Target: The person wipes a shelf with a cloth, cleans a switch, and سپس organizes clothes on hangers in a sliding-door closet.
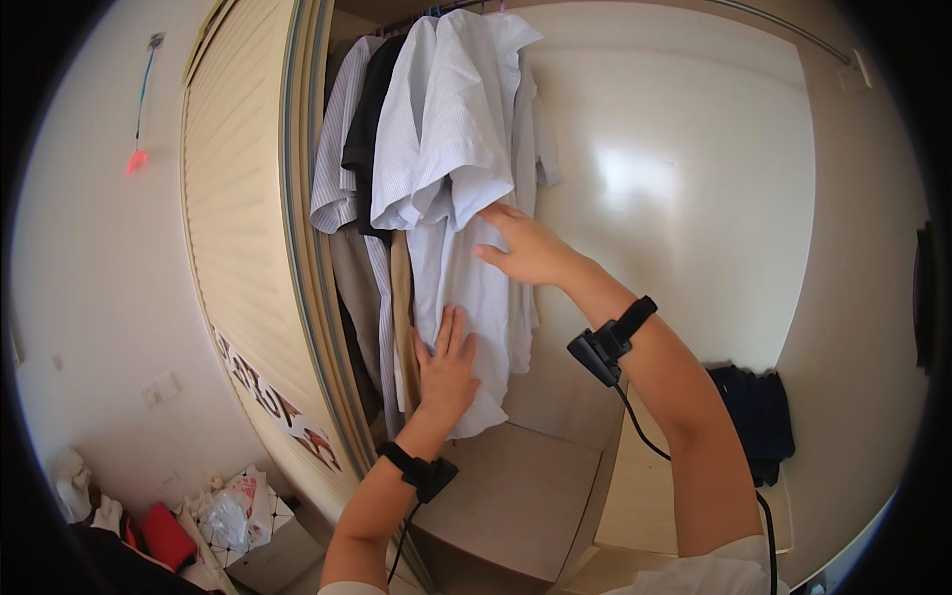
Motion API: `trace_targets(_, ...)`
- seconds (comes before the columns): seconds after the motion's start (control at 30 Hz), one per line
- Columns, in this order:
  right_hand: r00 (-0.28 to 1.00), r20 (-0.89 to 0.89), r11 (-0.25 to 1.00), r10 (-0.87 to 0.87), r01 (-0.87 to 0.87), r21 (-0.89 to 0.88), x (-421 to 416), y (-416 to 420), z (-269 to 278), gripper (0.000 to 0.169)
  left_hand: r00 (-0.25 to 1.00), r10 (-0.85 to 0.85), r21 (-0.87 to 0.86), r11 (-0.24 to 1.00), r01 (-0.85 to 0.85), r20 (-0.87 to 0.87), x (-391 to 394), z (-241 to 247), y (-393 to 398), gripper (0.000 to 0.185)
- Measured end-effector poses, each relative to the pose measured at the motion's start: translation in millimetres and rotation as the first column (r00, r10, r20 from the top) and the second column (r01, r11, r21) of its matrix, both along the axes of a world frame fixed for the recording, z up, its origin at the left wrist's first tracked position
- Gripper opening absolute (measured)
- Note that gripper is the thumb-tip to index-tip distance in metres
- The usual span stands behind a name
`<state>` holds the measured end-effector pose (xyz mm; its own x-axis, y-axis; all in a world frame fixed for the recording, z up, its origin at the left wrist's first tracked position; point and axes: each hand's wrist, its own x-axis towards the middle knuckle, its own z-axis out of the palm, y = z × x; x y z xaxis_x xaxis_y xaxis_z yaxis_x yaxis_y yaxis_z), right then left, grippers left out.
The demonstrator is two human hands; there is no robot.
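A white, finely striped short-sleeved shirt (461, 111) hangs in front of me among several garments in a wardrobe. My right hand (524, 242) is at its sleeve hem, thumb apart, with the fingertips partly hidden under the cloth. Lower down, my left hand (448, 368) rests against the shirt's body with its fingers spread. Behind it on the left hang a black garment (374, 134) and a striped shirt (338, 171). Another light shirt (544, 141) shows at the right.
Left of the clothes stands a cream sliding door (238, 186). The metal hanging rail (788, 33) runs overhead. Folded dark blue clothing (755, 413) sits on a shelf at the right. Below the shirts is a flat panel (513, 483). Plastic bags (238, 513) lie on a box at lower left.
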<state>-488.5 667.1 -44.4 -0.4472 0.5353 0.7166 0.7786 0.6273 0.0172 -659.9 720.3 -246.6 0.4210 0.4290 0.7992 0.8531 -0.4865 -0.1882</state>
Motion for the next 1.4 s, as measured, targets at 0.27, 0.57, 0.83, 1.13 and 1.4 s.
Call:
trace_targets(0.27, 0.996, 0.064, 0.980, -0.068, 0.079, -0.185, 37, -28, -21, 0.061, 0.966, 0.257, -0.023, 0.966, -0.257, -0.023, -21, -20, 68, 0.064)
trace_targets(0.57, 0.951, 0.229, 0.843, -0.206, 0.291, -0.453, 117, -81, -59, 0.057, 0.997, 0.065, -0.130, 0.990, -0.059, 0.042, -28, -25, 70, 0.062)
trace_targets(0.83, 0.951, 0.239, 0.747, -0.198, 0.304, -0.590, 154, -95, -105, 0.058, 0.993, -0.085, 0.077, 0.994, 0.079, 0.086, -7, -15, -22, 0.056)
trace_targets(1.13, 0.964, 0.256, 0.744, -0.075, 0.225, -0.630, 141, -101, -134, 0.057, 0.924, 0.077, 0.129, 0.983, -0.134, 0.376, -8, -11, -9, 0.112)
trace_targets(1.4, 0.966, 0.252, 0.718, -0.057, 0.215, -0.662, 131, -133, -140, 0.054, 0.593, -0.032, 0.084, 0.995, -0.060, 0.804, -25, -11, 22, 0.144)
